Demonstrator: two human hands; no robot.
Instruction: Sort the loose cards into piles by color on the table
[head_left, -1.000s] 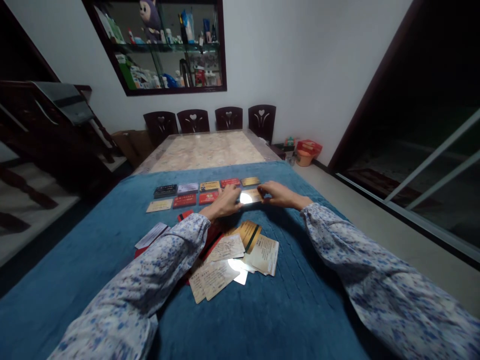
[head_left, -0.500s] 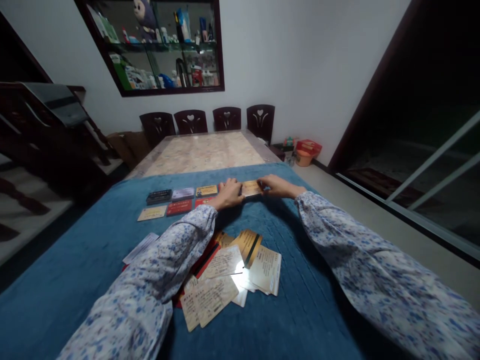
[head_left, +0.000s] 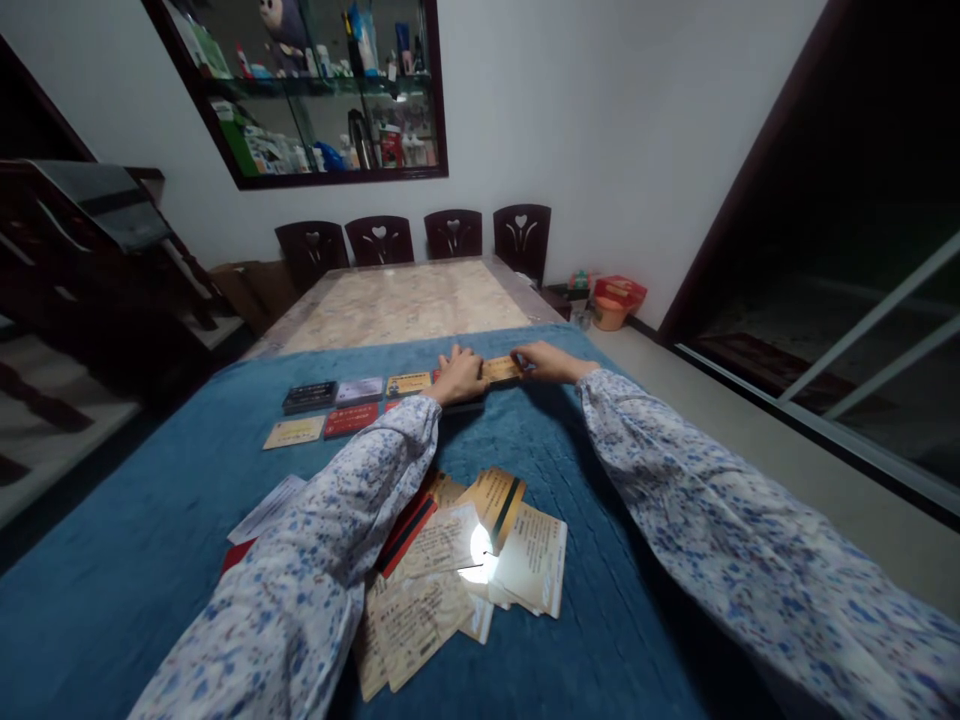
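At the far side of the blue cloth (head_left: 187,450), a small stack of gold cards (head_left: 501,370) sits between my two hands. My right hand (head_left: 553,362) has its thumb and fingers closed at the stack's right edge. My left hand (head_left: 459,378) touches the left edge, its fingers spread. That hand partly covers red cards beside the stack. Further left are a black card stack (head_left: 309,397), a silver one (head_left: 358,391), a yellow one (head_left: 409,384), a red one (head_left: 351,420) and a cream card (head_left: 293,432). Below my wrists lies a loose pile of cards (head_left: 427,610), glare on part of it.
My left sleeve (head_left: 300,590) crosses over part of the loose pile; a white card (head_left: 266,508) lies left of it. Beyond the cloth extends the marble tabletop (head_left: 412,295), with dark chairs (head_left: 521,240) behind. A glass-shelved cabinet (head_left: 330,90) is set in the wall.
The gold card between my hands has come down from a tilted position and now lies flat on a stack. My left hand's fingers have spread. The view has shifted slightly.
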